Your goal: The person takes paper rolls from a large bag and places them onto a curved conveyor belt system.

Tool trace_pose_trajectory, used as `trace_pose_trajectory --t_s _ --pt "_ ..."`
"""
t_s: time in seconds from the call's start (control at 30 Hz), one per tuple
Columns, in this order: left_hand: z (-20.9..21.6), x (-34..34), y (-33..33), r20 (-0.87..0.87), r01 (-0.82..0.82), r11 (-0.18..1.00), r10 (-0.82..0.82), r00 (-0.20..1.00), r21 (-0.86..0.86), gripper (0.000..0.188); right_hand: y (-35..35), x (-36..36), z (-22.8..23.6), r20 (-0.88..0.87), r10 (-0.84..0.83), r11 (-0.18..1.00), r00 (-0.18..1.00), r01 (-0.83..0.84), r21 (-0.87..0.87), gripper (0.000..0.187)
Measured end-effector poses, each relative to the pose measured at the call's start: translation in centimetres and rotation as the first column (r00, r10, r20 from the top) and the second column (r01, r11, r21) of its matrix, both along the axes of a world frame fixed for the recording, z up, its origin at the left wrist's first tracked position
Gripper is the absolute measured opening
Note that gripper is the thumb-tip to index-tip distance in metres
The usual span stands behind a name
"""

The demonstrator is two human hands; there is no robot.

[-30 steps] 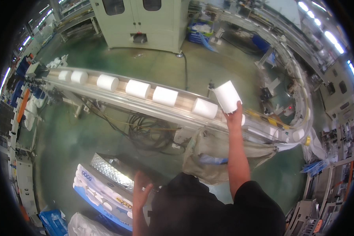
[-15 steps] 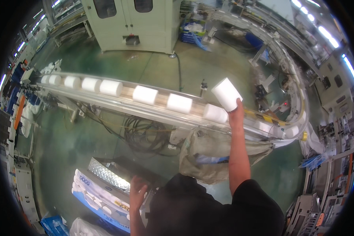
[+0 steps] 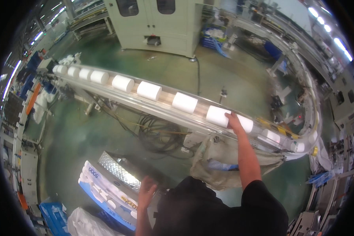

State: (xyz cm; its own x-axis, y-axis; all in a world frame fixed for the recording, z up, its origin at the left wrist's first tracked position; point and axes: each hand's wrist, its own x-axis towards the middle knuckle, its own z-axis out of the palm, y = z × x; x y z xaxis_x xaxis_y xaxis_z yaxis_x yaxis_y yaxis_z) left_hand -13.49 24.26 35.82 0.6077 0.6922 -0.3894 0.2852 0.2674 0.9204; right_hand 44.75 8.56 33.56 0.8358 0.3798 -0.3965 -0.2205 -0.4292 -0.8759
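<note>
My right hand [image 3: 235,122] is on the conveyor [image 3: 165,103], its fingers closed at a white paper roll [image 3: 244,124]. Another white roll [image 3: 215,115] lies on the belt just left of that hand, end to end with the first. Part of the contact is hidden behind my fingers. Lower left, my left hand [image 3: 147,190] hovers with fingers apart and nothing seen in it. Near it are a shiny tread-patterned metal plate [image 3: 120,170] and a blue and white printed plastic pack [image 3: 108,196].
More white rolls [image 3: 149,91] lie along the belt toward the far left. A grey-green cloth bag [image 3: 208,169] hangs below the conveyor by my right arm. Coiled black hoses [image 3: 155,135] lie on the floor. A pale machine cabinet [image 3: 157,33] stands behind.
My right hand has lowered the raised roll onto the belt, beside another roll. My view has shifted, so the scene sits further right. The left hand stays near the metal plate.
</note>
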Motion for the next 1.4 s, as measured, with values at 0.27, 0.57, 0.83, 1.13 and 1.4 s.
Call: trace_pose_trajectory --t_s 0.27,0.57,0.83,1.13,1.4 --pt "-3.0 -3.0 -0.6 -0.051 -0.125 0.992 0.127 0.991 0.028 0.062 8.0 -7.8 0.9 0.621 0.218 0.976 0.753 -0.169 -0.137 0.067" --pt "-18.9 -13.1 -5.3 -0.574 -0.123 0.989 0.148 0.805 0.082 0.053 12.1 -33.9 4.6 0.227 0.943 0.290 0.243 -0.934 -0.206 0.050" --pt "-29.2 -22.8 -14.9 -0.616 -0.827 0.502 0.743 0.262 0.254 0.055 14.0 -45.0 -2.6 -0.090 0.937 -0.349 -0.337 -0.896 -0.274 0.049" --pt "-35.2 -31.6 -9.2 -0.634 -0.859 0.267 0.769 -0.083 0.436 0.070 28.3 -73.2 -14.0 0.276 0.727 -0.557 -0.628 -0.775 -0.297 0.080" --pt "-34.5 -34.0 -2.7 -0.828 -0.975 0.185 0.561 0.004 0.121 0.092 35.1 -94.8 -28.3 0.327 0.685 -0.392 -0.650 -0.709 -0.587 0.102"
